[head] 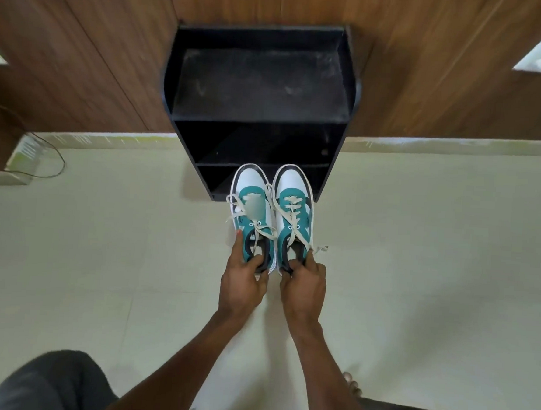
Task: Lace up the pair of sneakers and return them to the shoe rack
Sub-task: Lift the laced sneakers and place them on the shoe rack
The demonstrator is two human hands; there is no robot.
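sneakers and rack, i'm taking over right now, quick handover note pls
Left hand: gripping the heel of the left sneaker.
Right hand: gripping the heel of the right sneaker.
Both sneakers side by side, toes pointing at the rack, in front of its lower shelves. Whether they are lifted or on the floor cannot be told.
Done: laces threaded on both, ends hang loose.
Left: set the pair on a shelf; the shelves in view look empty.

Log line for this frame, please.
stage: returning pair | left hand: grips left sneaker heel | right hand: grips right sneaker heel | laces: tied | toes toward shoe rack, shelves empty
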